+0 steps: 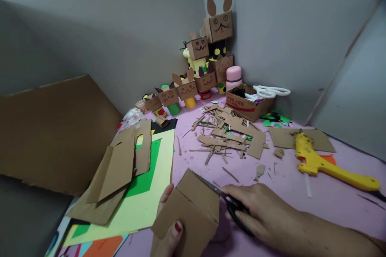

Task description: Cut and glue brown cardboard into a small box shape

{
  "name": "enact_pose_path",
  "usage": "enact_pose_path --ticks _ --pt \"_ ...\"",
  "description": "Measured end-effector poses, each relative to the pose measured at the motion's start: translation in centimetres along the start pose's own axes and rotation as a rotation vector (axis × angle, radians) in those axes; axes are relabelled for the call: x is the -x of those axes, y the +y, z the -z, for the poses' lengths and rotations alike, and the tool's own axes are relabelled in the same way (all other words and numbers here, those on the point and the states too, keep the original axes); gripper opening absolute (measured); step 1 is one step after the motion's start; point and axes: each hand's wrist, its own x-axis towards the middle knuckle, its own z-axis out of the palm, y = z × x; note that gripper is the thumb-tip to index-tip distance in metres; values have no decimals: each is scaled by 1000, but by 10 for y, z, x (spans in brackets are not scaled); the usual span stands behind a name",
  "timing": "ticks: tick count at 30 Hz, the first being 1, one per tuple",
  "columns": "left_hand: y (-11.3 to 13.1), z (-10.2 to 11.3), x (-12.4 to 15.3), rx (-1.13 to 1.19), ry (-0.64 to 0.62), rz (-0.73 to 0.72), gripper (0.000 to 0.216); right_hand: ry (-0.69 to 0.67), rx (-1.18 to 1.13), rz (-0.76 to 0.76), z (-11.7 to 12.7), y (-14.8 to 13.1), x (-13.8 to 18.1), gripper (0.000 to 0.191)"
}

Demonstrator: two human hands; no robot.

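My left hand (169, 225) grips a folded brown cardboard piece (188, 211) at the bottom centre, thumb on its face and fingers behind it. My right hand (259, 213) is closed on black-handled scissors (224, 200), whose blades run along the cardboard's upper right edge. Both hands hover just above the pink table (289, 186).
A pile of cardboard scraps (229, 132) lies mid-table. A yellow glue gun (324, 164) rests at right. Coloured paper sheets and cardboard (132, 176) lie at left. Cardboard animal figures (205, 64), a pink bottle (234, 77) and a small box with white scissors (250, 102) fill the far corner.
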Motion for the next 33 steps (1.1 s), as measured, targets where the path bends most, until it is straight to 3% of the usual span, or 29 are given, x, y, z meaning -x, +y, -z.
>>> enact_pose_path --ticks 8,12,16,23,30,33 --pt "-1 14 -14 -5 -16 15 94 -12 5 -16 1 2 -1 14" --pt "0 8 -7 15 -6 -5 90 -3 28 1 -1 4 -1 22" --pt "2 0 1 58 0 -19 83 2 0 -12 1 5 -1 14" --pt "0 14 -11 133 210 56 92 -28 55 11 7 3 -2 9" --pt "8 12 -7 167 256 101 87 -16 14 -12 3 3 -1 16" --pt "16 9 -4 202 210 168 90 -25 -48 14 2 5 -1 14"
